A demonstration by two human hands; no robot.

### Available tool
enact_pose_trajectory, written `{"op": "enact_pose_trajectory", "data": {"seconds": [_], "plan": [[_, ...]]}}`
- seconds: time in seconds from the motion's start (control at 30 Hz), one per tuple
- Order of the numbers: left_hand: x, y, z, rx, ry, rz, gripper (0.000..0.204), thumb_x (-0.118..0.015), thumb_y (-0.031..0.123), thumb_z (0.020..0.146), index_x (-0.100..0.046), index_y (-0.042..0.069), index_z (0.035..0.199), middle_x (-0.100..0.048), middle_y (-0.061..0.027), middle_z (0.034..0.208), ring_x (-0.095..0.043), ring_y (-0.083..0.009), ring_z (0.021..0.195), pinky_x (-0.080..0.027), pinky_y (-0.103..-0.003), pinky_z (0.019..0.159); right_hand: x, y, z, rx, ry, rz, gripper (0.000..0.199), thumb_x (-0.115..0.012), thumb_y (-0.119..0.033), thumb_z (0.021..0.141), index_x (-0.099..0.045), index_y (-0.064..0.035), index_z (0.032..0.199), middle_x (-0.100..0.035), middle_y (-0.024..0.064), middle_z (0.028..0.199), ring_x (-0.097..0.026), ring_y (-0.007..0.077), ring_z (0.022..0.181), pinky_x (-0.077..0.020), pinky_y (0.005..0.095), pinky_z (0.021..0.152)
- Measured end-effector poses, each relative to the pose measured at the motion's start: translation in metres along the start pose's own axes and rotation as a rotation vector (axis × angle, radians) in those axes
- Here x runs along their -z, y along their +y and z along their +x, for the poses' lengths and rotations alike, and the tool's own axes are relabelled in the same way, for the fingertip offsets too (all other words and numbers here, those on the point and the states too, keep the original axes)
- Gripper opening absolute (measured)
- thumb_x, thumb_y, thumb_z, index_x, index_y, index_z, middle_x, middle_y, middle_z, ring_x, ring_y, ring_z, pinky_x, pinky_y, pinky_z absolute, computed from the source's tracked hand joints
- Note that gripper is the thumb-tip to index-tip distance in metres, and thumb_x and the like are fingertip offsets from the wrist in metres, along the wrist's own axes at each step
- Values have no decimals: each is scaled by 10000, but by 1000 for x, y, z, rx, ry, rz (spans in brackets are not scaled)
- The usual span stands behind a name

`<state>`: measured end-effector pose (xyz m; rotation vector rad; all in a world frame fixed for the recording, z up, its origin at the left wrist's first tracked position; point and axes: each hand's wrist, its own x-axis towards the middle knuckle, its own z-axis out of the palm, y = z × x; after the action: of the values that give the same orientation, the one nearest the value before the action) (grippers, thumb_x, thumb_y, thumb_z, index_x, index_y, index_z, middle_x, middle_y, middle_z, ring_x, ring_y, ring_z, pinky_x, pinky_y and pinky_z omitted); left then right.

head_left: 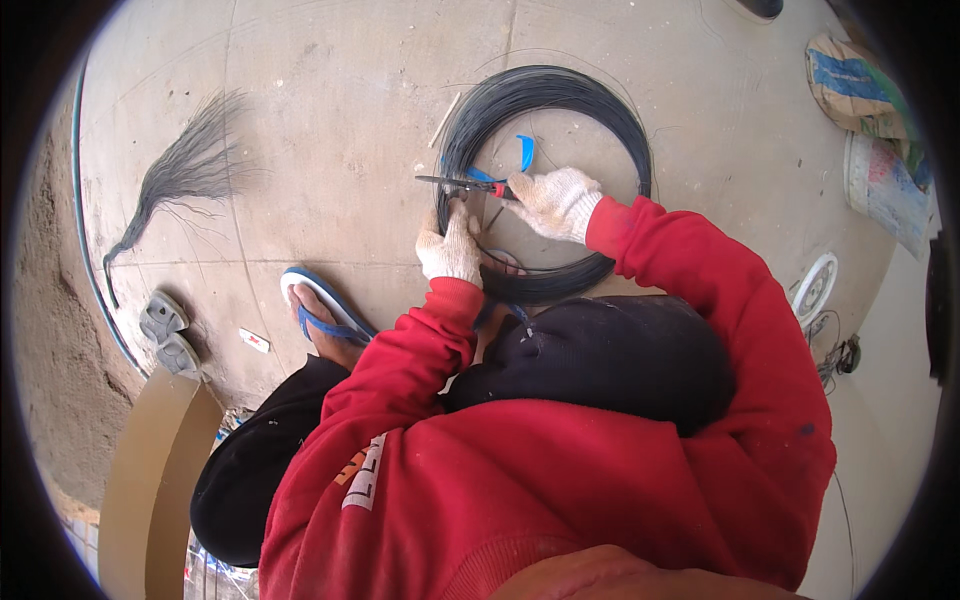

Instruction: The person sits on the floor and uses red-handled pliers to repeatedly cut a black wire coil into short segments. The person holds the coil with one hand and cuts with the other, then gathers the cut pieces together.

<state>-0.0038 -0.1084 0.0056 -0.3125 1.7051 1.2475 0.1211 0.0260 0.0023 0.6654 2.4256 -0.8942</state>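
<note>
Concrete floor (330, 110), right hand (556, 202) gripping pliers (462, 183) pointing left, left hand (450, 247) on wire coil (560, 95)

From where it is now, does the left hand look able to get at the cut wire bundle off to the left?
Probably not without shifting: the left hand grips the wire coil, and the bundle lies well off to the left across bare concrete.

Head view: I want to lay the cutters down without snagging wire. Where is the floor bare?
Bare concrete lies between the bundle of cut wires and the wire coil, above the sandalled foot. More lies right of the coil, toward the sacks. Inside the coil it is crowded: both gloved hands, left hand and right hand, and the cutters.
</note>
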Motion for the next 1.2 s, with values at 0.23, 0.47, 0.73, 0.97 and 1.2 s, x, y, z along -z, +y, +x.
{"op": "enact_pose_trajectory", "data": {"seconds": [0.23,0.47,0.73,0.97,1.2], "plan": [[17,-1,-26,-177,-32,102,221,-606,241,973,-630,30,1032,-551,-6,730,-489,-76,556,-403,-242,474,102,-11,-41,172,81,4,264,-604,-317,919,-605,-64,994,-612,176,671,-617,367,607,-474,432,534],[4,21,-38,68,-172,-89,245,-589,258,978,-542,31,1056,-446,11,625,-437,-101,539,-370,-268,486,156,82,-108,-459,572,-155,346,-562,-329,958,-612,-46,1150,-606,96,714,-579,250,627,-475,371,608],[5,18,-22,-70,-344,-5,240,-593,288,977,-553,62,1046,-319,58,535,-280,-57,421,-230,-253,396,102,91,-78,-476,569,-398,724,-702,-418,814,-416,-142,1419,-450,133,1415,-444,332,1287,-413,447,1050],[9,42,-33,-258,-523,82,261,-599,283,976,-585,28,1032,-356,66,532,-303,-42,391,-229,-233,370,67,90,0,-500,465,-125,490,-662,-328,831,-554,-135,1268,-568,174,1216,-553,367,1158,-493,452,950],[30,142,-7,-522,-582,-158,220,-652,197,927,-554,84,766,-403,47,532,-341,-52,424,-256,-247,391,98,99,-87,-702,1298,1042,302,-586,-339,932,-593,-44,869,-542,46,609,-489,156,430,-429,345,430]]}}
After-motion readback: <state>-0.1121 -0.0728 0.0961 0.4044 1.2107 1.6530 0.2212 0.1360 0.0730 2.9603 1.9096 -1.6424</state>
